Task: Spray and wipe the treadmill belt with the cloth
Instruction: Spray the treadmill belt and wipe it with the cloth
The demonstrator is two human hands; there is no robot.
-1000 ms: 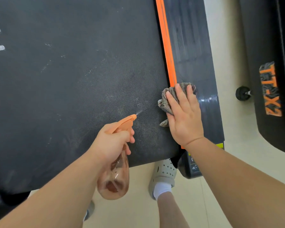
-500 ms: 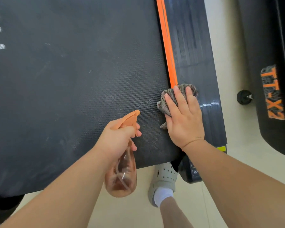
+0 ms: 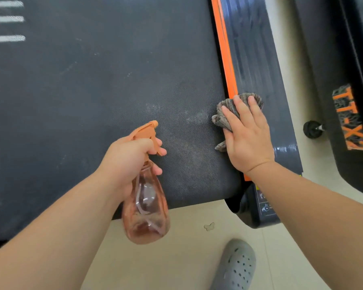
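Observation:
The black treadmill belt (image 3: 96, 97) fills the upper left, with faint damp and dusty marks near its right edge. My left hand (image 3: 128, 158) grips an orange-tinted spray bottle (image 3: 145, 206) by the neck, a finger on the trigger, nozzle aimed up-right over the belt. My right hand (image 3: 245, 137) presses flat, fingers straight, on a crumpled grey cloth (image 3: 222, 114). The cloth lies across the belt's right edge and the orange stripe (image 3: 224, 51).
A glossy black side rail (image 3: 258, 65) runs right of the stripe. A second black machine with orange lettering (image 3: 348, 118) stands at the far right, a small wheel (image 3: 312, 129) beside it. Beige floor lies below, with my grey clog (image 3: 237, 266).
The spray mist seen a second ago has stopped. My left hand and the bottle have drawn back slightly. The right hand stays on the cloth, and my foot has shifted back.

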